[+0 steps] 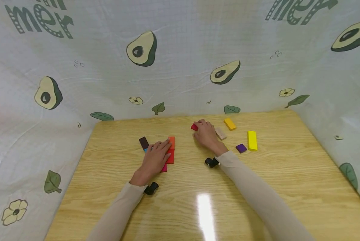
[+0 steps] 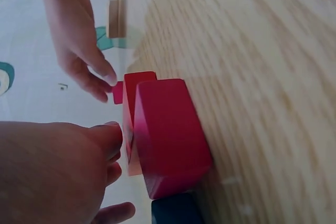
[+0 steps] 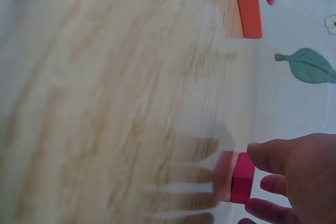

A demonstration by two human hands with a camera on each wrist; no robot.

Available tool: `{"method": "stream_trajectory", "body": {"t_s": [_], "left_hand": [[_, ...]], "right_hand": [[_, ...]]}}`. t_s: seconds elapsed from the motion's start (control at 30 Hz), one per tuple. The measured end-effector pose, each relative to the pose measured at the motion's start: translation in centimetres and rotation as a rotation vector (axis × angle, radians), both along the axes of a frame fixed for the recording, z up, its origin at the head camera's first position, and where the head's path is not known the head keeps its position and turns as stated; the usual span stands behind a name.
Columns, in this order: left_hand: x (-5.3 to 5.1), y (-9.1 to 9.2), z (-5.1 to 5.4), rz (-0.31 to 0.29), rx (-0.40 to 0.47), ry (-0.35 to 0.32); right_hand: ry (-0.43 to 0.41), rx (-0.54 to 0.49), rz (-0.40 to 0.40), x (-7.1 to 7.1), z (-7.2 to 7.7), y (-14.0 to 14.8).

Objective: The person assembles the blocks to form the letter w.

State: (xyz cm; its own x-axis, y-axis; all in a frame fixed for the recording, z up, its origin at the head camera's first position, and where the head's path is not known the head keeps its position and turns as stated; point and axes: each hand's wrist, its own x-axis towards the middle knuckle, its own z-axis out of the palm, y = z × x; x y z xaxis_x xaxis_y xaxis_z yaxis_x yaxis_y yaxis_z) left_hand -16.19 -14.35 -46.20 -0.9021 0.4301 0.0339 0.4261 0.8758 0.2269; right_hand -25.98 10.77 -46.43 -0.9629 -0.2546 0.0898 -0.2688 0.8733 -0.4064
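Over a cluster of coloured blocks lies my left hand (image 1: 155, 159), its fingers loosely extended. An orange-red block (image 1: 172, 142) and a red block (image 1: 171, 157) stand end to end beside its fingertips. A pink block (image 1: 164, 168) shows below the palm; a dark brown block (image 1: 143, 143) and a sliver of a blue one (image 1: 145, 150) show on the far left side. The hand hides the cluster's middle in the head view. Farther back, my right hand (image 1: 205, 134) pinches a small pinkish-red block (image 3: 242, 178) between thumb and fingers, low over the wood.
Right of the right hand lie a pale wooden block (image 1: 220, 133), an orange block (image 1: 230, 124), a purple block (image 1: 241, 148) and a long yellow block (image 1: 252, 140). A printed cloth (image 1: 183, 90) rises behind the wooden table (image 1: 180, 201) and along both sides.
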Motion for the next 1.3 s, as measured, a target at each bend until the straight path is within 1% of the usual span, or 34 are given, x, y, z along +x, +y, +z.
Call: {"method": "stream_trajectory", "body": {"t_s": [0.1,0.23,0.33,0.43,0.5,0.67,0.87,1.13,1.3], "left_hand": [[0.0,0.0,-0.1,0.002,-0.010,-0.024],[-0.1,0.0,-0.1,0.006,-0.016,-0.048],[-0.2,0.1,0.0,0.006,-0.018,-0.047],[-0.2,0.3,0.1,0.010,-0.021,-0.050],[-0.2,0.4,0.0,0.012,-0.022,-0.049],[-0.1,0.6,0.0,0.012,-0.029,-0.041],[0.1,0.6,0.2,0.017,-0.036,-0.034],[0.3,0.4,0.3,0.020,-0.049,-0.039],[0.3,0.4,0.1,0.026,-0.055,-0.040]], "right_hand": [[-0.009,0.002,-0.001,-0.5,-0.1,-0.1],[-0.009,-0.022,-0.007,-1.2,-0.3,-0.2],[0.016,-0.022,-0.005,-1.6,-0.4,-0.4],[0.049,-0.018,0.013,-1.8,-0.4,-0.7],[0.067,-0.015,0.030,-1.8,-0.3,-0.9],[0.077,-0.028,0.082,-1.5,-0.3,-1.7],[0.086,-0.042,0.148,-1.2,-0.1,-2.8],[0.100,-0.039,0.199,-0.9,-0.3,-3.5],[0.107,-0.050,0.227,-0.8,-0.5,-3.8]]}}
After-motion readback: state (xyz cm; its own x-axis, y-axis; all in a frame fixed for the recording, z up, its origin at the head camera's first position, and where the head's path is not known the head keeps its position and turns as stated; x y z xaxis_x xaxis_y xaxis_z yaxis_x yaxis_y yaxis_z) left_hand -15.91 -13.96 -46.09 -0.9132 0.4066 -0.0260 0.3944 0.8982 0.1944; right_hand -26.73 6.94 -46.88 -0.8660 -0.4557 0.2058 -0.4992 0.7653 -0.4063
